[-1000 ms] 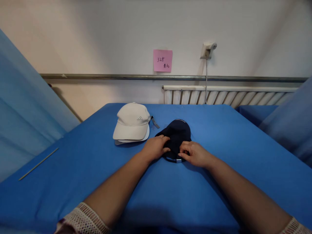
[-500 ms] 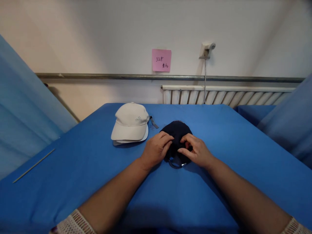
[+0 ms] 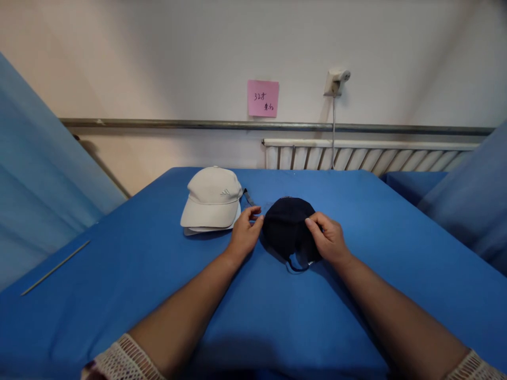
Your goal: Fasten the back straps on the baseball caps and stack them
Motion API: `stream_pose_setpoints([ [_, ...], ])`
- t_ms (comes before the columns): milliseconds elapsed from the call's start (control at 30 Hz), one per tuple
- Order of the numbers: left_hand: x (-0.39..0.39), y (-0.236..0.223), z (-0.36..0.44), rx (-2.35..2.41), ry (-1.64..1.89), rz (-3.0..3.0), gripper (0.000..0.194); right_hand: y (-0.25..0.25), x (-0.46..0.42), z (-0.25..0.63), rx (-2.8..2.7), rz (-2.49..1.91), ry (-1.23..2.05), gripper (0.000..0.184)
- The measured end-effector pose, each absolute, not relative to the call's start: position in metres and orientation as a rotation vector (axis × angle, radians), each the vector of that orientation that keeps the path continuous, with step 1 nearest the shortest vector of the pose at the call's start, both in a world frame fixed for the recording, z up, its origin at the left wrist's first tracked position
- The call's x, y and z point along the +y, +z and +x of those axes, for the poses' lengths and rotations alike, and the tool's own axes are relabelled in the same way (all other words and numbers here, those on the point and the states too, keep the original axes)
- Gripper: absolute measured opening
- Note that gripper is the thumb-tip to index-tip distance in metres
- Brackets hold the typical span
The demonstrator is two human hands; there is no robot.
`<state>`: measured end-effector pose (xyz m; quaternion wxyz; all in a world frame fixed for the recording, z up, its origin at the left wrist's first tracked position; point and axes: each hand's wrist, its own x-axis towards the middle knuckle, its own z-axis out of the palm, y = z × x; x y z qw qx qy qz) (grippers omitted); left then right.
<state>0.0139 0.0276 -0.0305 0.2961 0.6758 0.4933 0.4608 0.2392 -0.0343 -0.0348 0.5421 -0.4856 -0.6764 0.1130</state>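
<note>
A dark navy cap (image 3: 287, 229) lies on the blue table (image 3: 158, 264) with its rear strap loop toward me. My left hand (image 3: 244, 232) rests at the cap's left edge, fingers together and touching the fabric. On the cap's right side my right hand (image 3: 328, 238) lies with its fingers curled over the fabric. A beige cap (image 3: 212, 199) sits just left of the navy one, on top of another pale brim, close to my left fingertips.
A thin stick (image 3: 54, 267) lies near the table's left edge. Blue fabric panels (image 3: 43, 179) flank both sides. Behind the table are a radiator (image 3: 368, 157), a metal rail, a pink note (image 3: 263, 98) and a wall socket with cord (image 3: 335, 84).
Both hands moved apart from the cap's middle to its left and right edges. The navy cap now lies flatter and more spread, its strap loop showing at the front.
</note>
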Motion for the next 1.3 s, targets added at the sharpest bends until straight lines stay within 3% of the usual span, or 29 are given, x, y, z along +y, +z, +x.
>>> stream_pose_setpoints([
  [333, 0.024, -0.034, 0.023, 1.108, 1.120, 1.573, 0.037, -0.036, -0.036, 0.241, -1.473, -1.149, 0.202, 0.027],
  [500, 0.022, -0.037, 0.023, 1.040, 1.111, 1.658, 0.023, -0.034, -0.036, 0.241, -1.478, -1.143, 0.150, 0.026],
  [733, 0.029, -0.021, 0.009, 1.091, 1.292, 1.800, 0.017, -0.027, -0.044, 0.238, -1.703, -0.969, 0.044, 0.017],
  [1000, 0.021, -0.007, 0.004, 1.302, 1.380, 2.026, 0.018, -0.027, -0.045, 0.227, -2.016, -0.976, -0.087, 0.019],
  [1300, -0.005, 0.009, 0.018, 1.124, 0.896, 2.435, 0.034, -0.027, -0.048, 0.216, -2.158, -0.915, -0.031, 0.012],
])
